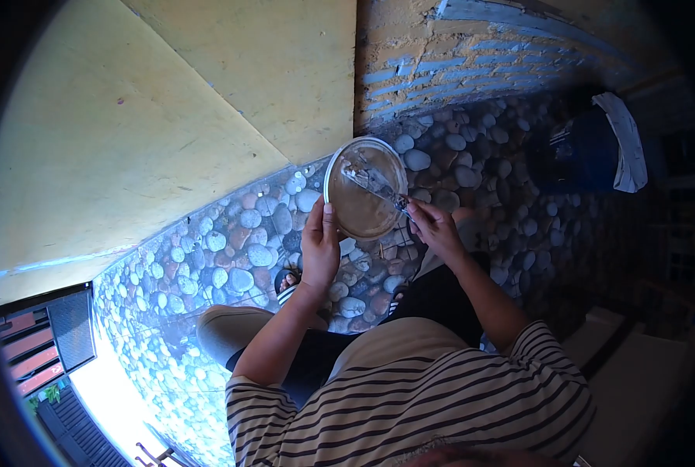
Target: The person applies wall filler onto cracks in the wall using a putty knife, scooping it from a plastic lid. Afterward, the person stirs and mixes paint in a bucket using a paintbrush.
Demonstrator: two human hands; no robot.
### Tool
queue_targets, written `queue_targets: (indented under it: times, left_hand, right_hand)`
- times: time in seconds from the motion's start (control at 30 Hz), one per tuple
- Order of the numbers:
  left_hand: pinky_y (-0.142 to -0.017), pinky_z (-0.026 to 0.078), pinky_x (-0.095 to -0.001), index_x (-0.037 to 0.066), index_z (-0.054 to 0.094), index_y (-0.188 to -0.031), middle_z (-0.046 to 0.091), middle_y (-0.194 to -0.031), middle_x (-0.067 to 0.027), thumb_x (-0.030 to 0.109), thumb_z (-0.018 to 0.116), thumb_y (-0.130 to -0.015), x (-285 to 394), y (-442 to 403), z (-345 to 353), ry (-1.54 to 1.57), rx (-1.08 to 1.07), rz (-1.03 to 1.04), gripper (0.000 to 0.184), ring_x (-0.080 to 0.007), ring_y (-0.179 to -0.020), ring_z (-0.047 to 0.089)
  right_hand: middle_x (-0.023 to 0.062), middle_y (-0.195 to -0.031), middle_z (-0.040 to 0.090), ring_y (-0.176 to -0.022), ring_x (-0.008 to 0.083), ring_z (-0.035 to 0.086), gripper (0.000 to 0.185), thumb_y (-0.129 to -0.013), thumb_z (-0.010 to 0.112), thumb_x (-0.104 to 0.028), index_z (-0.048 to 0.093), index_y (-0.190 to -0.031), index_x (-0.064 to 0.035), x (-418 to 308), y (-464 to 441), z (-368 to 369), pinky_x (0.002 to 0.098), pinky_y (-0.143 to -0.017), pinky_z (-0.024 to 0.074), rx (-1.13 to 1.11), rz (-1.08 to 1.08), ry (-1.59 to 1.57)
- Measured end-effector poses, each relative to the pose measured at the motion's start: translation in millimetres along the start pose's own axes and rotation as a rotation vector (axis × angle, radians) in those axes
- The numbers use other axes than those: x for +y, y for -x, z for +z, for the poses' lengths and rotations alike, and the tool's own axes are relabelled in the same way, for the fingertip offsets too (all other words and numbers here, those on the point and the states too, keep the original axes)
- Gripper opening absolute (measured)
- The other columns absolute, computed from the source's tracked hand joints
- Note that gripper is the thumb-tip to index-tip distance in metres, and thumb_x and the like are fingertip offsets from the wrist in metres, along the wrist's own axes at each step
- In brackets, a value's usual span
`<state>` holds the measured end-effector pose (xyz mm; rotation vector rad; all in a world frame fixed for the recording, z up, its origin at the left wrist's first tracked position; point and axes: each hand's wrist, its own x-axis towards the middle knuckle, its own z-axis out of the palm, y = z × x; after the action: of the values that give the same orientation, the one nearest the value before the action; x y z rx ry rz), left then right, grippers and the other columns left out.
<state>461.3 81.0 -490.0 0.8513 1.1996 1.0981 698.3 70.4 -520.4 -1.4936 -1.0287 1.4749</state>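
My left hand (322, 241) grips the lower left edge of a round, shallow, lid-like pan (363, 218) with a pale rim and a brown inner face, its thumb over the rim. In my right hand (437, 230) is the handle of a putty knife (372, 180), the fingers closed round it. The flat blade lies across the upper part of the pan, pointing up and left. Pale, smeared material shows near the blade's tip. Whether the blade presses on the pan's surface, I cannot tell.
A yellow panel wall (200, 101) rises at the left, joining a rough brick wall (472, 66). Pebbles cover the floor (242, 257). A dark blue bucket (577, 152), with something white over its rim, stands at the right. A gate (36, 342) is at far left.
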Motion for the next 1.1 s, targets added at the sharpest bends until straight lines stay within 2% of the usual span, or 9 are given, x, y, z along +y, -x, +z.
queue_targets:
  times: [0.17,0.3,0.4,0.57,0.6,0.67,0.8,0.87,1.1]
  left_hand:
    - [-0.085,0.058,-0.0317,0.002,0.045,-0.145,0.061,-0.121,-0.0095,0.03,0.044,-0.108,4,2,3,-0.01,-0.014,-0.006,0.046,-0.0148,-0.105,0.062]
    - [-0.083,0.059,-0.0321,0.001,0.045,-0.144,0.061,-0.121,-0.0097,0.03,0.045,-0.108,4,0,-1,-0.048,-0.015,0.01,0.046,-0.0155,-0.104,0.063]
    - [-0.081,0.059,-0.032,0.002,0.046,-0.143,0.062,-0.12,-0.0101,0.029,0.044,-0.108,3,0,-2,-0.16,-0.017,0.012,0.045,-0.0155,-0.103,0.063]
    - [-0.079,0.06,-0.0312,0.002,0.046,-0.144,0.063,-0.118,-0.0106,0.03,0.046,-0.108,7,-3,-4,-0.098,-0.025,-0.014,0.046,-0.0152,-0.1,0.064]
    - [-0.079,0.06,-0.0312,0.002,0.046,-0.144,0.063,-0.118,-0.0106,0.03,0.046,-0.108,7,-4,-6,-0.098,-0.023,-0.015,0.046,-0.0152,-0.1,0.064]
    - [-0.079,0.06,-0.0316,0.002,0.045,-0.145,0.064,-0.119,-0.011,0.03,0.046,-0.108,5,-7,-11,-0.138,-0.064,-0.048,0.047,-0.0165,-0.101,0.065]
    - [-0.08,0.06,-0.0317,0.002,0.045,-0.145,0.064,-0.12,-0.0114,0.03,0.046,-0.108,16,-8,-11,-0.116,-0.084,-0.062,0.047,-0.0168,-0.101,0.065]
    - [-0.079,0.06,-0.0318,0.003,0.046,-0.146,0.064,-0.121,-0.0119,0.03,0.046,-0.108,23,-7,-10,-0.081,-0.112,-0.082,0.047,-0.0168,-0.102,0.065]
    - [-0.079,0.06,-0.0322,0.002,0.046,-0.145,0.065,-0.119,-0.0112,0.029,0.046,-0.108,20,-8,-11,-0.15,-0.102,-0.055,0.046,-0.0168,-0.102,0.065]
  right_hand:
    - [-0.0053,-0.067,0.053,-0.058,0.001,0.044,0.036,-0.104,0.057,-0.029,0.065,-0.13,-0.0053,3,-2,3,0.0197,-0.052,0.0376,-0.013,-0.161,0.147]
    - [-0.0053,-0.068,0.054,-0.059,0.0011,0.045,0.036,-0.103,0.058,-0.029,0.065,-0.131,-0.0074,10,-1,6,0.0201,-0.052,0.0385,-0.012,-0.156,0.135]
    - [-0.0017,-0.071,0.058,-0.062,0.0038,0.051,0.034,-0.103,0.058,-0.028,0.065,-0.13,-0.0075,5,-1,3,0.0225,-0.056,0.043,-0.003,-0.118,0.194]
    - [0.01,-0.085,0.067,-0.076,0.0136,0.063,0.031,-0.103,0.058,-0.023,0.066,-0.125,-0.0023,2,-3,-1,0.0287,-0.069,0.0505,-0.001,-0.378,0.361]
    - [0.01,-0.085,0.067,-0.076,0.0136,0.063,0.031,-0.103,0.058,-0.023,0.066,-0.125,-0.0023,3,-5,-4,0.0287,-0.069,0.0505,-0.002,-0.377,0.36]
    - [-0.0009,-0.085,0.063,-0.077,0.0053,0.054,0.035,-0.104,0.056,-0.025,0.063,-0.132,-0.0062,4,-10,-10,0.022,-0.071,0.0478,-0.055,-0.403,0.396]
    - [-0.0011,-0.087,0.063,-0.078,0.0051,0.054,0.034,-0.104,0.056,-0.024,0.063,-0.132,-0.0064,-5,-12,-19,0.0216,-0.073,0.0476,-0.105,-0.389,0.432]
    - [0.0114,-0.093,0.07,-0.081,0.0141,0.065,0.029,-0.102,0.058,-0.018,0.066,-0.126,-0.003,0,-14,-20,0.0276,-0.072,0.0516,-0.116,-0.389,0.375]
    - [0.0032,-0.092,0.067,-0.082,0.0075,0.06,0.03,-0.103,0.058,-0.02,0.065,-0.128,-0.004,8,-14,-14,0.0237,-0.073,0.0503,-0.124,-0.297,0.202]
